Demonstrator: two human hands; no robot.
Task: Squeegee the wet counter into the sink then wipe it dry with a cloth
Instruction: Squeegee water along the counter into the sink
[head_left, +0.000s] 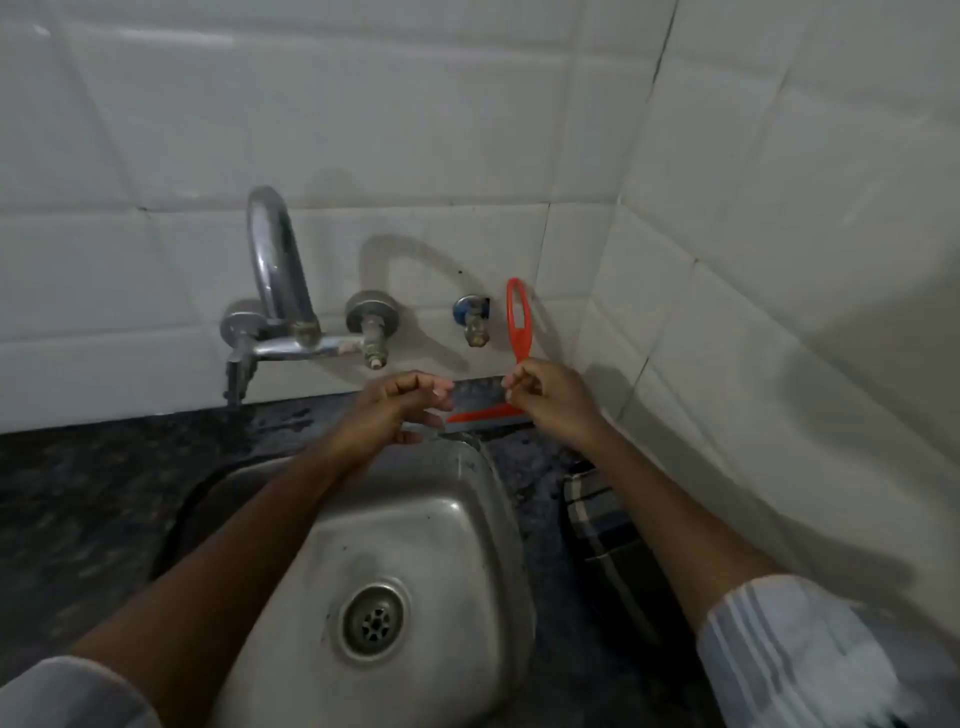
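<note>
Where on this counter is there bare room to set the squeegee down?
Bare dark counter lies left of the sink, below the tiled wall. The narrow strip behind the sink is crowded by both hands and the squeegee; right of the sink, a folded cloth fills most of it.

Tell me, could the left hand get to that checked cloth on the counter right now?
Probably not easily. The left hand is at the back of the sink, and the cloth lies to the right, under the right forearm, which crosses the way. The right hand, gripping the squeegee, is nearer.
</note>
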